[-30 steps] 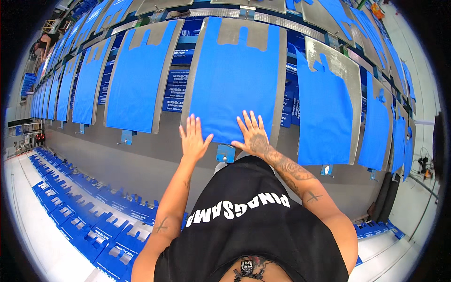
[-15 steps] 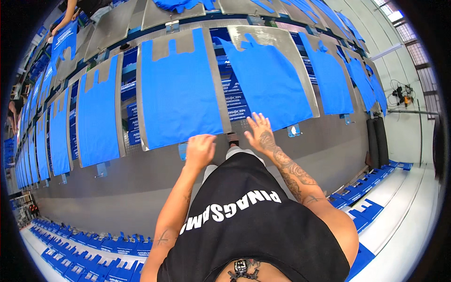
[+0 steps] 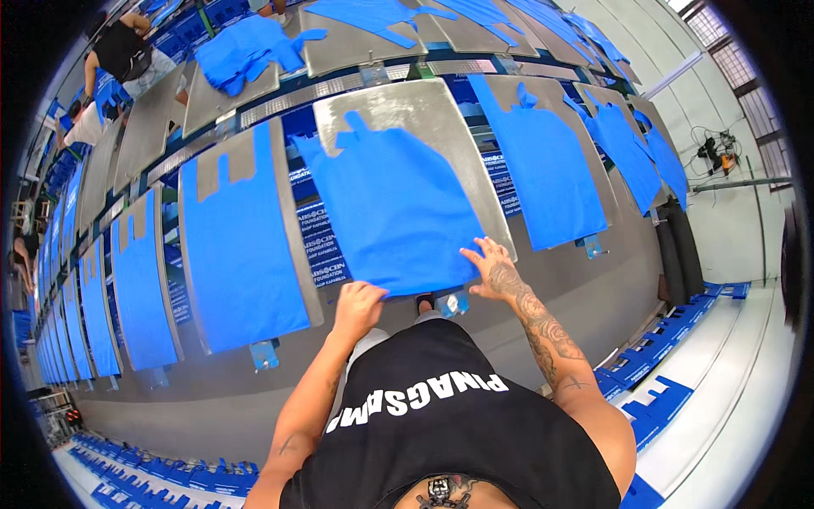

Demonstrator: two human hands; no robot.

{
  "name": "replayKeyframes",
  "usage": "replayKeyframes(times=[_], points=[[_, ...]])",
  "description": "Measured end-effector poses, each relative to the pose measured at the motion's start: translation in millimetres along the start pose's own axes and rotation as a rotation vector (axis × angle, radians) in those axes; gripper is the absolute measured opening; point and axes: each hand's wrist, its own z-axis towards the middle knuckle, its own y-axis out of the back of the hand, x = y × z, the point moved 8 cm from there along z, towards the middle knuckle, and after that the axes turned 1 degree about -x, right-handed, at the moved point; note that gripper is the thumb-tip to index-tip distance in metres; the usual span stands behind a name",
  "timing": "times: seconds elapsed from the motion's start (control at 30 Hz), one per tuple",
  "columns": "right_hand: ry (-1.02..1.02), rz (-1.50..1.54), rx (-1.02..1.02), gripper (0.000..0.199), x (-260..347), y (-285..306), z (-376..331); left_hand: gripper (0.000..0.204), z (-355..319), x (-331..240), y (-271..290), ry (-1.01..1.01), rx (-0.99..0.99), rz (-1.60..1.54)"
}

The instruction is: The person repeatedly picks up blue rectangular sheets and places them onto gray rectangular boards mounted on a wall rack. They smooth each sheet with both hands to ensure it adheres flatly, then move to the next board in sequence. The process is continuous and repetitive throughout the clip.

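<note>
Before me a blue fabric bag with cut-out handles (image 3: 398,204) lies askew on a grey flat board (image 3: 407,103), its handle end crumpled to one side. At the bag's near left corner my left hand (image 3: 359,307) is closed, fingers pinching the edge. My right hand (image 3: 494,270) touches the near right corner with its fingers apart. The bag's near edge overhangs the board between my hands. To the left, another blue bag (image 3: 246,263) lies smoother on its own board.
More boards with blue bags run left and right, including a bag (image 3: 551,161) at right. Across the row lies a crumpled bag (image 3: 246,53). Printed blue bags (image 3: 322,242) show beneath the boards. People work at far left, one in a black top (image 3: 123,47). Bags (image 3: 653,411) hang behind me.
I have moved rightward along the row, so the skewed bag is now in front of me. My left hand has closed on its near left corner; the right has reached its right corner.
</note>
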Motion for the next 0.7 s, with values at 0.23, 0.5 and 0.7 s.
replayKeyframes(times=[0.23, 0.5, 0.7], points=[[0.090, 0.586, -0.292, 0.024, -85.5, 43.3, 56.6, 0.013, 83.9, 46.2, 71.5, 0.548, -0.256, -0.116], [0.169, 0.600, -0.745, 0.023, -150.1, 231.2, 281.9, 0.014, 317.0, 157.6, 177.3, 0.303, -0.436, -0.089], [0.483, 1.114, -0.894, 0.029, -114.5, 403.5, 324.8, 0.019, 395.2, 67.7, 351.8, 0.212, -0.858, 0.067]])
